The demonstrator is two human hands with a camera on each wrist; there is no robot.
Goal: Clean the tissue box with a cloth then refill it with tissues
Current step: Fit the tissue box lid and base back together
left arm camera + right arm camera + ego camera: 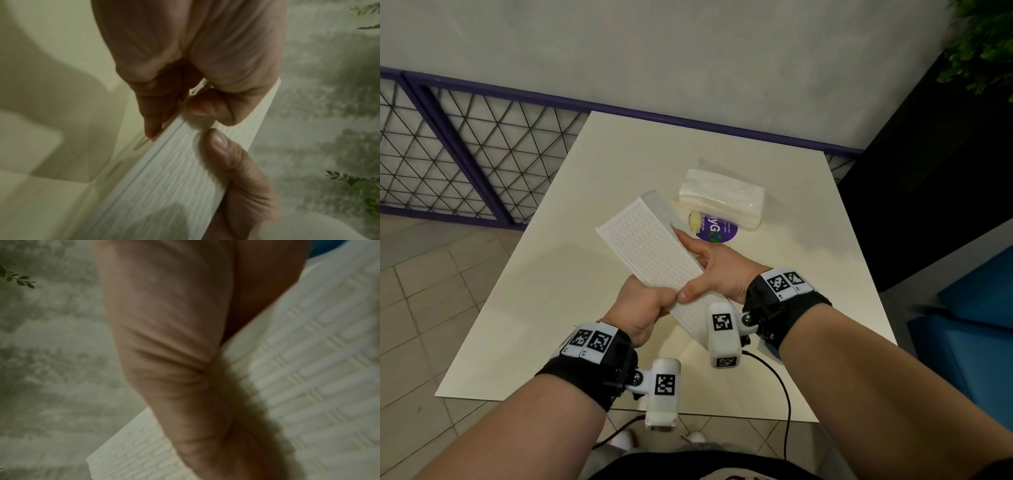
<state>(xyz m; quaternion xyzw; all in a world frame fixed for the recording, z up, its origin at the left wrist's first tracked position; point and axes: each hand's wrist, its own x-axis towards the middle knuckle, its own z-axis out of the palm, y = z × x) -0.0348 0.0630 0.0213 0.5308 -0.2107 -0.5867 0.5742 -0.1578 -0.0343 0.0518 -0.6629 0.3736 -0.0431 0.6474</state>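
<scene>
Here the cream surface carries a wrapped tissue pack at its far side. Above it, the white tissue box hangs tilted, both grips clamped on it: right hand along its edge, left hand pinching its near end.

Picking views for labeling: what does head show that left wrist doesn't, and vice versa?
Head only: the tissue pack, purple sticker and table, with the box held above it. Left wrist only: left hand fingers pinching the box's near end, at a thin strip along its edge. Both: tissue box, left hand, right hand thumb on the textured face.
</scene>
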